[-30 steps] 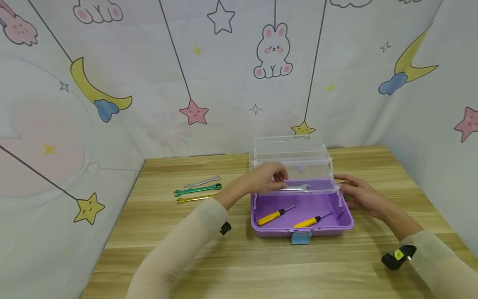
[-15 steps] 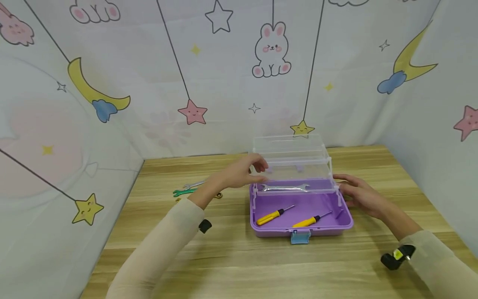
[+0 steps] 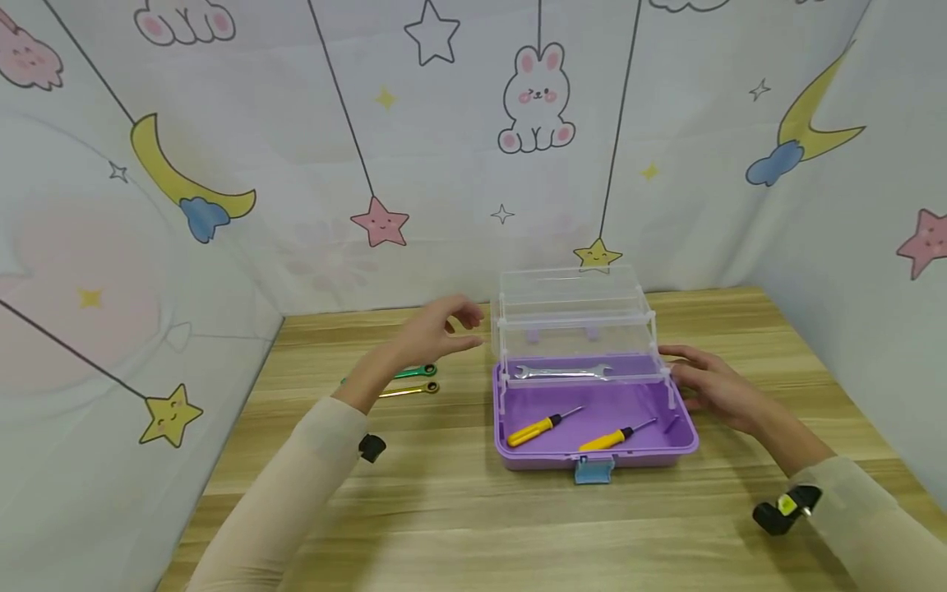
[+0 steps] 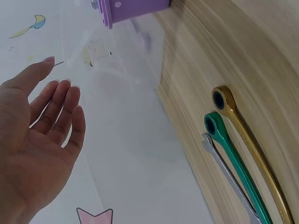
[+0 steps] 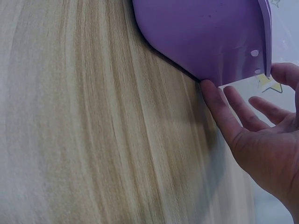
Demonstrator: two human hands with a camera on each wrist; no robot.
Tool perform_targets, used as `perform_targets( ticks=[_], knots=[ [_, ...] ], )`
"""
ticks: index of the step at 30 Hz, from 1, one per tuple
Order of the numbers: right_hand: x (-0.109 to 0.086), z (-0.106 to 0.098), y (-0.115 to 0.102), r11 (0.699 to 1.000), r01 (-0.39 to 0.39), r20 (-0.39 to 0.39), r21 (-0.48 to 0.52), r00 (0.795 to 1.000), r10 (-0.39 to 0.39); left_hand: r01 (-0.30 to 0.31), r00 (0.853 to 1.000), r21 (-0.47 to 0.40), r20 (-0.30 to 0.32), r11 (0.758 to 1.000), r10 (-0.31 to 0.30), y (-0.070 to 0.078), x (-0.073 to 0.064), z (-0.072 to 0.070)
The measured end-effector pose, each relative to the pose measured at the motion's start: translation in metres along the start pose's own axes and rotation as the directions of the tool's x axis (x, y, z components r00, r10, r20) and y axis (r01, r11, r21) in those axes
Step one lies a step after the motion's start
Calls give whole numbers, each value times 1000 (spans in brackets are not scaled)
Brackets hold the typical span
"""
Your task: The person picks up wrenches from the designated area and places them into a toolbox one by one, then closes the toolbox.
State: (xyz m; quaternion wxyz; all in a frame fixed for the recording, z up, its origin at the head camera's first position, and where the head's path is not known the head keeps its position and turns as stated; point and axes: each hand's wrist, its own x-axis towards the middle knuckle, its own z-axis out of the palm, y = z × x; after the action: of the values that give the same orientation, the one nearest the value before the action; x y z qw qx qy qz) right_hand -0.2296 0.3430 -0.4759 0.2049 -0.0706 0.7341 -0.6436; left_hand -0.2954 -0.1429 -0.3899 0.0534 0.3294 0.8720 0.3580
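My left hand is in the air left of the toolbox, its palm empty and its fingers loosely bent, as the left wrist view confirms. Below it on the table lie a green ratchet wrench, a gold ratchet wrench and a smaller silver wrench. The purple toolbox has its clear lid raised. A silver open-end wrench lies in its clear upper tray. Two yellow-handled screwdrivers, one left and one right, lie in the bottom. My right hand touches the toolbox's right rear corner with extended fingertips.
The wooden table meets a white printed cloth at the back. More cloth hangs on both sides. The clear lid rises at the toolbox's rear, and a blue latch juts from its front.
My left hand has left the silver open-end wrench in the upper tray and moved left, away from the toolbox, over the loose wrenches. The right hand has stayed at the toolbox's side.
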Motion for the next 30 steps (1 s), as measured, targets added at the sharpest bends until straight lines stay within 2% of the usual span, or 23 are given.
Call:
perform_targets(
  ticks=[6,17,21,30],
  knots=[
    [1,-1,-1,1000,-5,-3,-2,1000,5,37,999,7,-37,999,-37,-13,-11,-13],
    [-1,1,-1,1000,-11,-12,1,1000,11,98,995,1,-37,995,-98,-33,-31,-22],
    [0,2,-1,1000,7,-3,-1,1000,-7,134,989,-36,-57,990,-136,-40,-38,-27],
    [-2,0,0,1000,0,-19,-9,1000,0,207,976,-58,-62,977,-210,-69,-48,-33]
  ],
)
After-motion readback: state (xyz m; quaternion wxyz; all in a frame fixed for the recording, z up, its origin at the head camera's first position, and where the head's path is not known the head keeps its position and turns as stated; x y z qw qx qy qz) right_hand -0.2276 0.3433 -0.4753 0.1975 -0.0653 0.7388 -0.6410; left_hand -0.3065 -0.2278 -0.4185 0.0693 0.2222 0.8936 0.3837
